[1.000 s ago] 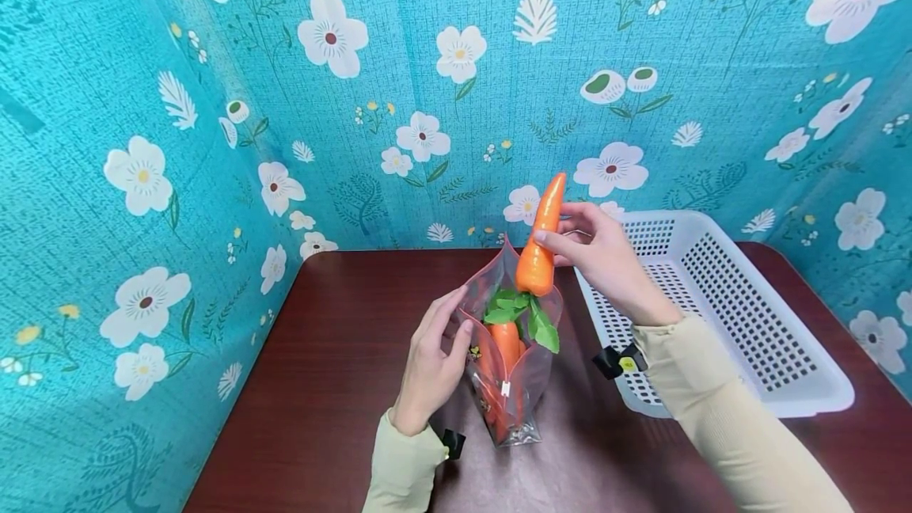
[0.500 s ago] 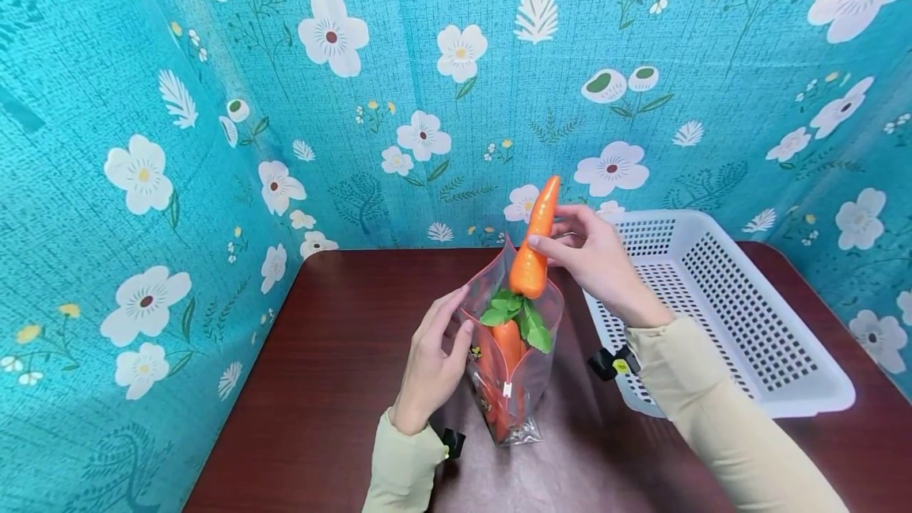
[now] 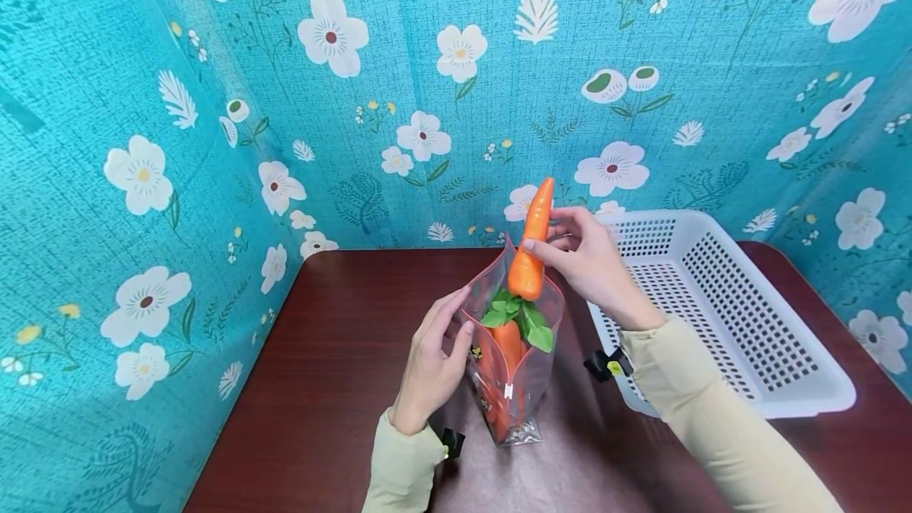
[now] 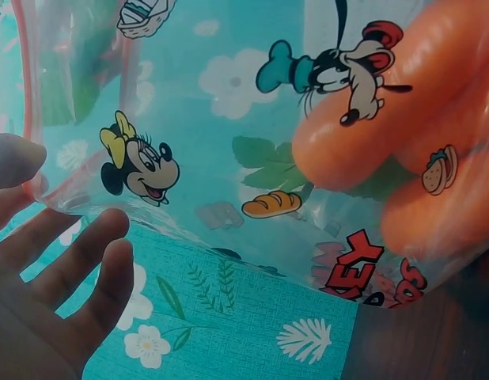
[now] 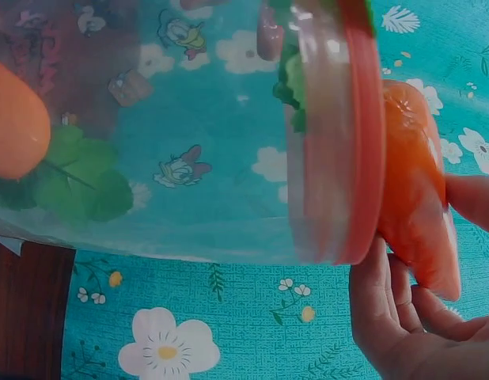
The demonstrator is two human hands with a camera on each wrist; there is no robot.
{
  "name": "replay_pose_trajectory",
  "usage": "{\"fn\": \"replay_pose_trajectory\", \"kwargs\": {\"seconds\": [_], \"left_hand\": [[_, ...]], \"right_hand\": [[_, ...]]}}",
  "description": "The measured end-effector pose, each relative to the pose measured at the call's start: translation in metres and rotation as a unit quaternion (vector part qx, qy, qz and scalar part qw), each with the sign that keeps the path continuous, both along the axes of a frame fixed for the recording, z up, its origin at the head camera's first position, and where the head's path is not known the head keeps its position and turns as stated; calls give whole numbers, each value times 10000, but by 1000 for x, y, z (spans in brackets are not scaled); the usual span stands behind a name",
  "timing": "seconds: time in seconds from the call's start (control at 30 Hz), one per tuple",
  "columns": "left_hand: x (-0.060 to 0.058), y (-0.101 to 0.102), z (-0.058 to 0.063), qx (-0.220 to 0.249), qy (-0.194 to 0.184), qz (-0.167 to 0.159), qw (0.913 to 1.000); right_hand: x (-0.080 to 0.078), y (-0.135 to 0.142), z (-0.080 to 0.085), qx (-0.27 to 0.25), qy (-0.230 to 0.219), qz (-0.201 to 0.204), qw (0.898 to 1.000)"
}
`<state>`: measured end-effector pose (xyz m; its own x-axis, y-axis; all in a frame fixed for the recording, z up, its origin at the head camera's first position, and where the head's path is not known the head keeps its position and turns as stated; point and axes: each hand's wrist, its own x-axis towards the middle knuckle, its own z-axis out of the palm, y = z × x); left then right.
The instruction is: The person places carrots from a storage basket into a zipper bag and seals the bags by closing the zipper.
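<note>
A clear zip bag (image 3: 536, 374) with a red rim and cartoon prints stands upright on the table, its mouth spread. Several orange carrots (image 4: 339, 146) with green leaves lie inside it. At the bag's left edge my left hand (image 3: 433, 355) holds the rim between thumb and fingers; the other fingers are spread in the left wrist view. My right hand (image 3: 594, 264) pinches another carrot (image 3: 529, 264) above the mouth, tip up and leaning slightly right. This carrot's green leaves (image 3: 530, 323) hang down into the opening. In the right wrist view, its orange body (image 5: 415, 174) shows beyond the red rim.
A white perforated plastic basket (image 3: 830, 394) stands on the right side of the dark reddish table (image 3: 321, 386), partly covered by my right arm. Blue floral cloth (image 3: 399, 62) hangs behind the table and along its left side.
My right hand has moved a little left with the carrot, bringing its leaves further over the bag's opening. My left hand and the basket have stayed in place.
</note>
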<state>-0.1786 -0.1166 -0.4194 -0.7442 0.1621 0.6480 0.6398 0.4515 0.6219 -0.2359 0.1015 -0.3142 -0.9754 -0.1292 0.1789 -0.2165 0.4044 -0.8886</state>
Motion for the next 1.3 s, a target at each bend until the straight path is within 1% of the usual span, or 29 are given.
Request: {"fn": "replay_pose_trajectory", "kwargs": {"seconds": [0.23, 0.53, 0.73, 0.83, 1.0, 1.17, 1.3], "left_hand": [[0, 0, -2, -31, -31, -12, 10000], [0, -1, -2, -28, -76, -11, 10000], [-1, -1, -3, -15, 53, -25, 10000], [-1, -1, -3, -8, 76, -25, 10000], [-2, -1, -2, -9, 65, -11, 10000], [-1, -1, -2, -45, 4, 54, 10000], [-1, -1, -1, -62, 9, 66, 10000]], "right_hand": [[-1, -2, -3, 202, -138, 157, 9996], [1, -4, -7, 512, -2, 237, 9984], [3, -2, -8, 895, 410, 453, 9941], [3, 0, -9, 1080, 521, 446, 9918], [3, 4, -12, 1357, 370, 389, 9893], [3, 5, -14, 1627, 95, 517, 9853], [3, 6, -16, 1804, 49, 561, 9820]]}}
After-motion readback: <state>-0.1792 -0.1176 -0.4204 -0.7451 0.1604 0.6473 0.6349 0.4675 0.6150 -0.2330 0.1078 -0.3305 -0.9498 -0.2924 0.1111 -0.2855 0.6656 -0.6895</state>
